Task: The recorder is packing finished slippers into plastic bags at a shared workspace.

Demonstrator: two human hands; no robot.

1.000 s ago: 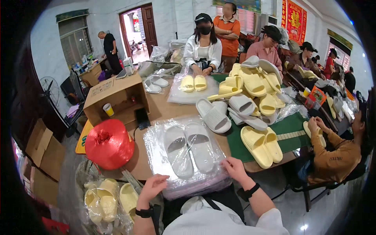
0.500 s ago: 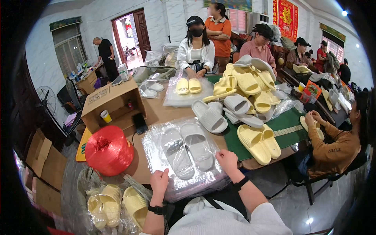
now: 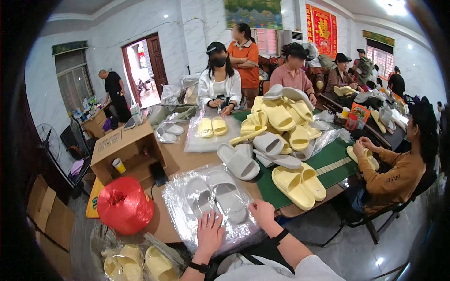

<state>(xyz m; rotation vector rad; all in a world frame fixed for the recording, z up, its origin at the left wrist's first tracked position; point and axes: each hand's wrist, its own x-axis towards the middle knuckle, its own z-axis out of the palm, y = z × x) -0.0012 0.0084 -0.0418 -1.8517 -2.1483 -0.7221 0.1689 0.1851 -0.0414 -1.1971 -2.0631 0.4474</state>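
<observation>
A pair of grey slippers (image 3: 229,202) lies inside a clear plastic bag (image 3: 180,224), on a pile of similar bags at the table's near edge. My left hand (image 3: 209,233) rests on the near side of the bag, fingers spread flat toward the left slipper. At the bag's right edge, beside the right slipper, my right hand (image 3: 263,215) has its fingers curled closed on the plastic. The bag's film is wrinkled and shiny over both slippers.
Yellow and grey slippers (image 3: 281,114) are heaped on a green mat (image 3: 335,161). A red twine roll (image 3: 124,206) and a cardboard box (image 3: 126,150) stand left. Bagged yellow slippers (image 3: 131,262) sit below. Across the table, a person (image 3: 218,89) faces a yellow pair; another (image 3: 393,168) sits right.
My left hand has gone from the bag's left edge onto its near side, its fingers now spread. My right hand stays at the right edge. The whole view has shifted.
</observation>
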